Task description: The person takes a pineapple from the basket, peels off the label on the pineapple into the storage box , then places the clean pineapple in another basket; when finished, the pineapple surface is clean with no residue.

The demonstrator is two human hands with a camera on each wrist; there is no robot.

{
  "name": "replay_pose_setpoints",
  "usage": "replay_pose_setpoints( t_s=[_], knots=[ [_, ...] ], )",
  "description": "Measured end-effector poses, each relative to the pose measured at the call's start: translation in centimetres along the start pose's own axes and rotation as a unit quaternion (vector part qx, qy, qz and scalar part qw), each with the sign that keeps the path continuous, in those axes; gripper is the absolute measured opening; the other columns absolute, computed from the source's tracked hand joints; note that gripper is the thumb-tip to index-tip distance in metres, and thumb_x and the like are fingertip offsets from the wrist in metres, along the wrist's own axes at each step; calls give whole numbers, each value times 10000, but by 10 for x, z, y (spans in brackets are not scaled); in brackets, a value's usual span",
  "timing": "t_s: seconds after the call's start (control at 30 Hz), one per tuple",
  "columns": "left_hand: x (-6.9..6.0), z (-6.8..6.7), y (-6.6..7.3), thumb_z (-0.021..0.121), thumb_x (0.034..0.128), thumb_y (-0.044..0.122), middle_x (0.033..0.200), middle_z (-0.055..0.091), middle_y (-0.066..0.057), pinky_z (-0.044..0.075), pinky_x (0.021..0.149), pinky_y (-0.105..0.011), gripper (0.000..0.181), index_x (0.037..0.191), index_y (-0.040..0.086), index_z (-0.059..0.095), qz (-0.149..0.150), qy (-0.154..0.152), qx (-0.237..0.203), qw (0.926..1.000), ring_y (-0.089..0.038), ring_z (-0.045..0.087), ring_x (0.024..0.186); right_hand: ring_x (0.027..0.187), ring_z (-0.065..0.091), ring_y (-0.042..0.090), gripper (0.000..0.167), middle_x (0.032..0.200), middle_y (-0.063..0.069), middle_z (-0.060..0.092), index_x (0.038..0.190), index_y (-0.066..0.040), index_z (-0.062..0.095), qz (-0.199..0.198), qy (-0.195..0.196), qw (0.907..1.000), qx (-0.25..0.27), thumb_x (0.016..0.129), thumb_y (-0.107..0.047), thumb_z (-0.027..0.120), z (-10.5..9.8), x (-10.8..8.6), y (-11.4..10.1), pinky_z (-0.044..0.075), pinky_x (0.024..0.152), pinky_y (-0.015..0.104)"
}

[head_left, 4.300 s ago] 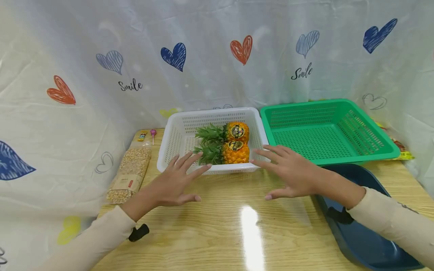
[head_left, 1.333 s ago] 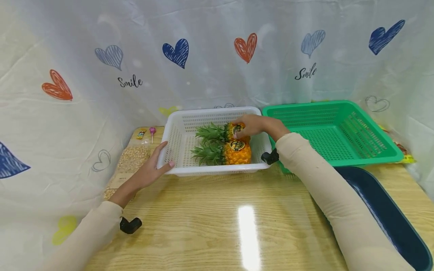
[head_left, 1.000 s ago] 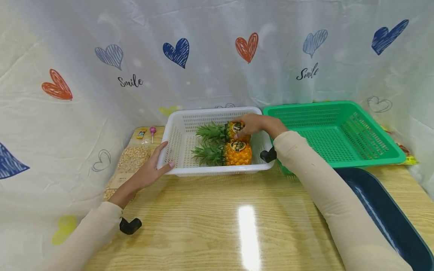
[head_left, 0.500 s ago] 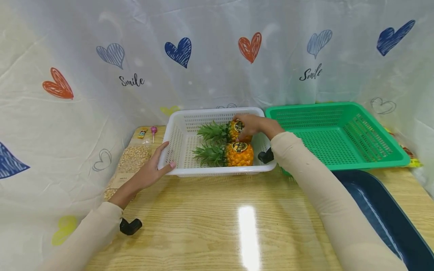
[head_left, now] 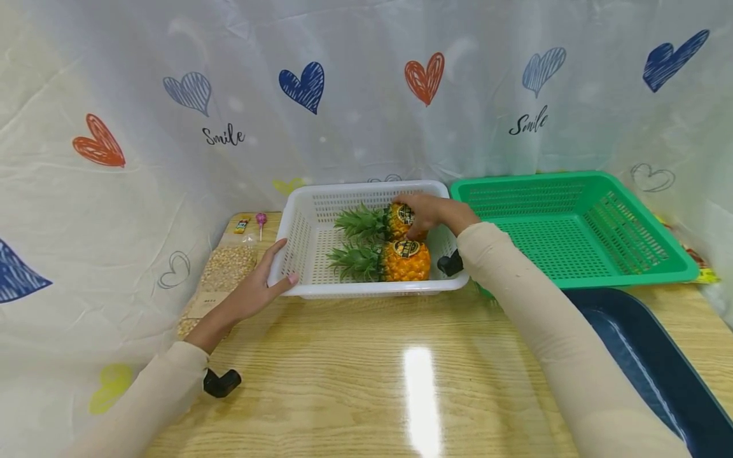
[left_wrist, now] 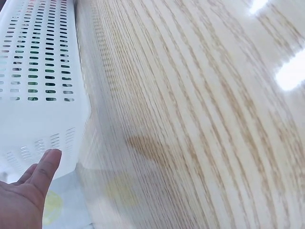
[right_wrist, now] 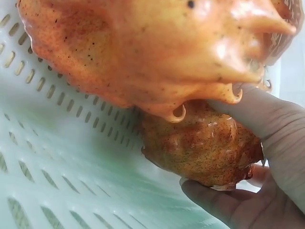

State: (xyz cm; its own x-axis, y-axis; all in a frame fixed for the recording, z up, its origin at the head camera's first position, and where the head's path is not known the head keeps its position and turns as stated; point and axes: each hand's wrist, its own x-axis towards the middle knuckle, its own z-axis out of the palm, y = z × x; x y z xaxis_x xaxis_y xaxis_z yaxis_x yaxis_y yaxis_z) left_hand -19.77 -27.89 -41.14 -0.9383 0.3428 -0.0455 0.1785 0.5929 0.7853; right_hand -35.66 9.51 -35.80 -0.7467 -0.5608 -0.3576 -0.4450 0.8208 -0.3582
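Note:
Two pineapples in clear wrap, with black-and-gold labels and green crowns pointing left, lie side by side in a white plastic basket point(head_left: 317, 251). My right hand point(head_left: 431, 211) grips the far pineapple point(head_left: 395, 224) from above. In the right wrist view, the thumb and fingers curl round that far pineapple point(right_wrist: 205, 145), while the near pineapple point(right_wrist: 143, 52) fills the top. The near pineapple point(head_left: 408, 267) lies untouched by the left hand. My left hand point(head_left: 252, 291) rests against the basket's front left corner, its fingers fairly straight in the left wrist view, beside the basket wall point(left_wrist: 38, 117).
A green basket point(head_left: 544, 248) stands to the right of the white one. In front of it lies a dark blue tray point(head_left: 624, 343), partly behind the right sleeve. At left are a bag of corn kernels point(head_left: 226, 267), a pink lollipop point(head_left: 261, 219) and a small wrapped sweet point(head_left: 241, 226).
Both hands hovered before the basket at first. The left hand has since come to the basket's left corner, and the right has taken hold of the far pineapple; lately little has moved.

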Motion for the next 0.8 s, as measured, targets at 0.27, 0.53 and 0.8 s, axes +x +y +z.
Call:
replay_pose_setpoints(
  t_s=[0.27, 0.53, 0.8],
  knots=[
    [-1, 0, 1, 543, 1044, 357, 1598, 262, -256, 372, 1077, -656, 830, 1621, 214, -35, -25, -23, -5, 10000, -463, 397, 1407, 1468, 303, 407, 900, 1631, 191, 262, 1600, -109, 231, -190, -51, 9995, -241, 890, -204, 776, -2, 1, 0, 383, 1123, 542],
    [-2, 0, 1, 539, 1044, 367, 1603, 248, -256, 362, 1083, -660, 831, 1621, 216, -39, -69, -20, 16, 10000, -466, 385, 1413, 1340, 471, 367, 888, 1617, 175, 299, 1594, -150, 265, -102, 97, 9999, -55, 877, -221, 783, 1, -1, 1, 447, 1048, 521],
    [-1, 1, -1, 550, 1043, 319, 1593, 273, -261, 370, 1079, -658, 824, 1624, 208, -23, 62, 39, -67, 10000, -465, 404, 1402, 1447, 348, 394, 908, 1615, 165, 316, 1583, -113, 296, -386, 365, 9984, -195, 853, -252, 817, -3, -3, 4, 384, 1118, 560]
  ],
)
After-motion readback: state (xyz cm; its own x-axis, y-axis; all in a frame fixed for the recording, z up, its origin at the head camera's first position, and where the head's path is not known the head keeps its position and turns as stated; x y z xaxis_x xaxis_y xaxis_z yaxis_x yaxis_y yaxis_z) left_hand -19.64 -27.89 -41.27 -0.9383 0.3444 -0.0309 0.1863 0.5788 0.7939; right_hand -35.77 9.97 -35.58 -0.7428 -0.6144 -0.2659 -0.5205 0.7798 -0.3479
